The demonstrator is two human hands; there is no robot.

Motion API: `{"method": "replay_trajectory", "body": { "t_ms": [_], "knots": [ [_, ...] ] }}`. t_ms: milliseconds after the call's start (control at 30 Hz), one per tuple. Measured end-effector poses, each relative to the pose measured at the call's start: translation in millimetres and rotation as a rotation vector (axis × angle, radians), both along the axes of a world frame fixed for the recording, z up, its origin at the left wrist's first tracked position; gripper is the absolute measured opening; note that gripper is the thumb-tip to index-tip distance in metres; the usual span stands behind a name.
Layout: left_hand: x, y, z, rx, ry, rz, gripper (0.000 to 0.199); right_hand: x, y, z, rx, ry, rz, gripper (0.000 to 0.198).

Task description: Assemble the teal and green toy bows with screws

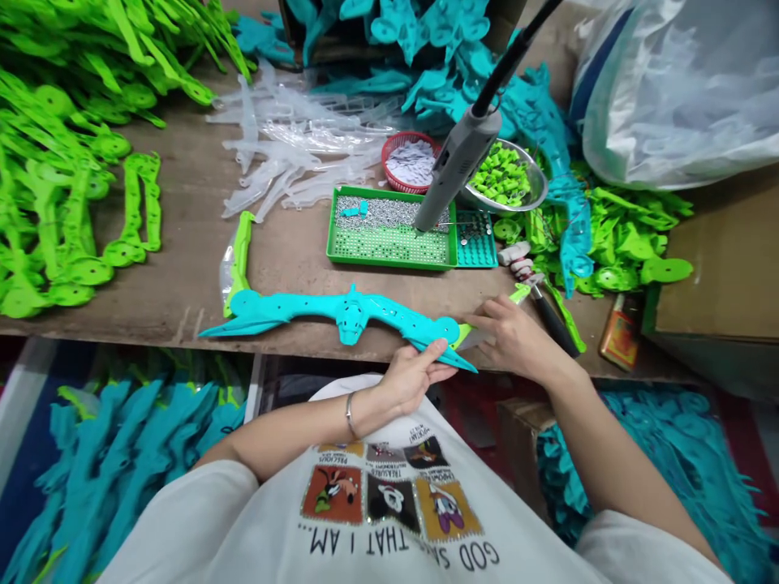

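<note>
A teal plastic toy bow lies across the front of the table, its right end raised near the edge. At its left end a green limb with a clear plastic insert points away from me. My left hand is closed on the pointed right tip of the teal body, thumb on top. My right hand grips the green limb at the right end, beside the teal round joint. Its fingers hide most of that limb and part of another clear insert.
A grey electric screwdriver hangs over a green tray of small screws. Behind are a red basket of white pieces and a metal bowl of green parts. Green limb piles stand left; a black-handled tool lies right.
</note>
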State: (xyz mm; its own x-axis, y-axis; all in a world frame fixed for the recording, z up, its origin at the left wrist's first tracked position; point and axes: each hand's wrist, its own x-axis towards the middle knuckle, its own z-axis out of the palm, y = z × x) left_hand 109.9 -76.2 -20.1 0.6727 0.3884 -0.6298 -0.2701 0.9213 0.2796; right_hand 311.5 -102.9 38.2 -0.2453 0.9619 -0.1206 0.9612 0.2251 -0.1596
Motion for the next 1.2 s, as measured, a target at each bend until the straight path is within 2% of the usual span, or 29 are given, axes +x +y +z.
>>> {"method": "replay_trajectory", "body": {
  "t_ms": [100,167,300,367,467,567,600,667,733,800,867,933,1033,1133,1200],
  "knots": [
    [0,6,1.0,-0.041,-0.021,-0.039,0.019,7,3,-10,0.006,-0.018,-0.021,0.051],
    [-11,15,5.8,-0.03,-0.077,-0.116,0.02,15,5,-13,-0.007,-0.015,-0.018,0.05],
    [-63,34,19.7,0.012,-0.171,-0.296,0.026,13,17,-6,0.051,0.044,-0.032,0.053],
    [-95,41,24.0,0.05,-0.105,-0.22,0.031,-11,35,2,0.113,0.129,-0.007,0.044],
    [-136,45,22.5,0.16,0.097,0.118,0.034,-80,75,6,0.127,0.375,0.119,0.027],
    [-163,48,14.5,0.233,0.261,0.435,0.034,-157,119,-11,0.125,0.45,0.238,0.043],
    [-170,50,11.9,0.242,0.296,0.502,0.035,-177,132,-21,0.103,0.427,0.263,0.051],
    [-179,55,8.5,0.245,0.34,0.59,0.038,-202,152,-40,0.042,0.368,0.296,0.054],
    [-185,63,7.7,0.252,0.345,0.626,0.045,-210,163,-52,0.001,0.361,0.334,0.052],
    [-188,71,8.9,0.274,0.32,0.633,0.054,-207,164,-54,0.008,0.406,0.367,0.051],
    [-188,77,10.4,0.297,0.291,0.624,0.058,-199,160,-46,0.027,0.464,0.363,0.05],
    [-187,80,11.4,0.308,0.268,0.608,0.055,-192,159,-35,-0.012,0.532,0.343,0.051],
    [-185,78,11.9,0.309,0.243,0.581,0.053,-195,170,-23,-0.22,0.702,0.277,0.052],
    [-185,73,12.3,0.309,0.253,0.577,0.052,-218,195,-21,-0.45,0.905,0.108,0.044],
    [-188,72,12.8,0.325,0.256,0.573,0.05,-242,212,-21,-0.461,0.976,0.056,0.042]
  ]
}}
